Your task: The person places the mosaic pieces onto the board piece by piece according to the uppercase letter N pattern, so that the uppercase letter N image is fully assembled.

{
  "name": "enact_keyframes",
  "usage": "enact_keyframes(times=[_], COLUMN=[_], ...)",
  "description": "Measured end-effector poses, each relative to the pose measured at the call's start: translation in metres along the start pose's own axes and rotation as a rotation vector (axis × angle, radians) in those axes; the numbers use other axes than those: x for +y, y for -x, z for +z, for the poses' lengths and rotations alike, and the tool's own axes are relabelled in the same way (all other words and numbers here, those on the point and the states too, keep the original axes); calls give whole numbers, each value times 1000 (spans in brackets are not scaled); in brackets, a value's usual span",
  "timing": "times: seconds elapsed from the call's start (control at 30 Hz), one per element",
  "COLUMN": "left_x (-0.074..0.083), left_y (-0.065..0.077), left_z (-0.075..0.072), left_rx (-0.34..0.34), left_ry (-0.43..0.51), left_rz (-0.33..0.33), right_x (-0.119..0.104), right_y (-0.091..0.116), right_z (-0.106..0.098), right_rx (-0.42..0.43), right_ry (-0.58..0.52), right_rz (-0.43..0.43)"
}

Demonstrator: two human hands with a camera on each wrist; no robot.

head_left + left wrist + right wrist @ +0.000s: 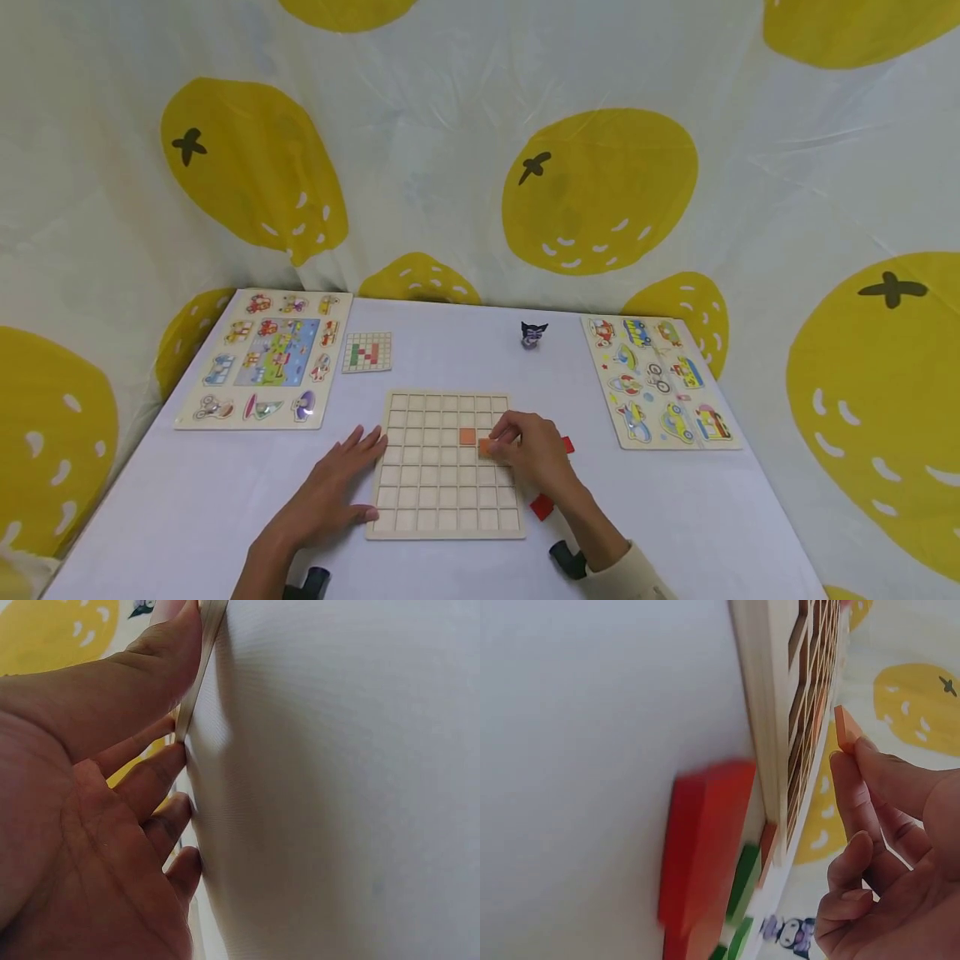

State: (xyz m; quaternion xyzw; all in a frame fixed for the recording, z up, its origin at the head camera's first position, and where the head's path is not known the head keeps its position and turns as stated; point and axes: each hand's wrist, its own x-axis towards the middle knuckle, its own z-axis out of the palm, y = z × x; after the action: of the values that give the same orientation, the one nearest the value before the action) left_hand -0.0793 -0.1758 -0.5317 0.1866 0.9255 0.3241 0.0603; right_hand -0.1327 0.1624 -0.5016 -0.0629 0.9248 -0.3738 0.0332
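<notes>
A wooden grid board (446, 535) lies on the table, with one orange square tile (467, 437) set in a cell right of its middle. Between thumb and fingertips my right hand (536, 454) pinches a second orange tile (846, 729), held just over the cells beside the first. My left hand (330, 487) rests at the board's left edge, its fingers spread and touching the rim. Red pieces (542, 507) lie to the right of the board, partly under my right arm; green pieces (744, 885) show beyond them in the right wrist view.
A small pattern card (367, 352) with green and red squares lies behind the board. Picture puzzle boards flank the table, one at left (262, 358) and one at right (667, 383). A small dark figurine (532, 335) stands at the back, before a fruit-print curtain (435, 167).
</notes>
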Motion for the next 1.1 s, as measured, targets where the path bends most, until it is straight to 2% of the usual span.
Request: enact_keyframes(times=[0.23, 0.43, 0.77, 1.1], left_x=[0, 1, 1, -1], left_y=[0, 0, 1, 0], left_z=[-1, -1, -2, 1], left_rx=[4, 11, 6, 5], left_ry=[0, 1, -4, -5], left_rz=[6, 7, 8, 16], right_x=[-10, -16, -20, -18], right_y=[-2, -4, -7, -6], right_z=[13, 20, 26, 23], right_rx=[-50, -44, -52, -61], right_ry=[4, 34, 122, 121], right_rz=[16, 5, -17, -2])
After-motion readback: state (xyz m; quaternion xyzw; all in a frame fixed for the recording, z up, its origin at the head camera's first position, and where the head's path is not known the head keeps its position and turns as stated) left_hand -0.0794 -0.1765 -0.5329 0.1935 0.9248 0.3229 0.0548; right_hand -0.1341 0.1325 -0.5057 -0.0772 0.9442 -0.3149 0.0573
